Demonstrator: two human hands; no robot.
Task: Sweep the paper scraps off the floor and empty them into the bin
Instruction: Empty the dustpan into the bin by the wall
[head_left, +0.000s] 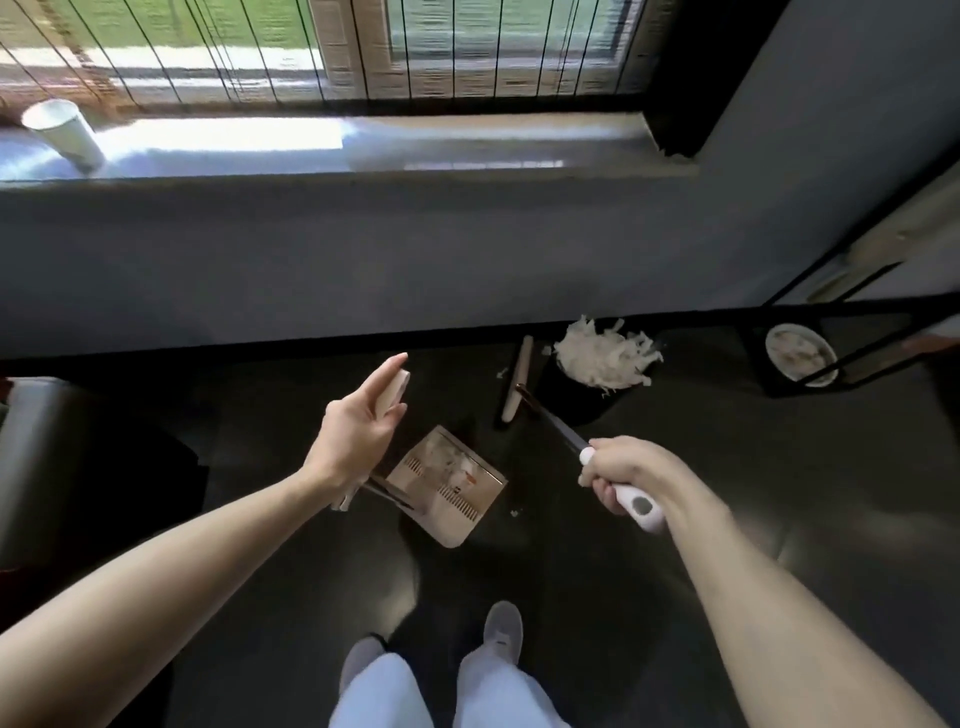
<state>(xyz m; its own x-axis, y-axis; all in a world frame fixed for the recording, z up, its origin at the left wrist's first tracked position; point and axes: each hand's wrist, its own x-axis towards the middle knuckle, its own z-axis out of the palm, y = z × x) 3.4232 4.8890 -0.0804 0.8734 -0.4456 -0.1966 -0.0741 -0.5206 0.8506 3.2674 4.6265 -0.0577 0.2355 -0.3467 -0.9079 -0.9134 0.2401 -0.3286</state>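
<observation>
My left hand holds the beige upright handle of a long-handled dustpan, index finger stretched along it. The pan sits on the dark floor with a few paper scraps inside. My right hand grips the white handle of the broom; its dark shaft runs up-left to the beige broom head, which stands beside the black bin. White paper scraps are heaped above the bin's rim. A small scrap lies on the floor right of the pan, another left of the broom head.
A grey wall and window sill run across ahead, with a white cup on the sill. A black metal frame with a round white container stands at right. A grey seat is at left. My shoes are below.
</observation>
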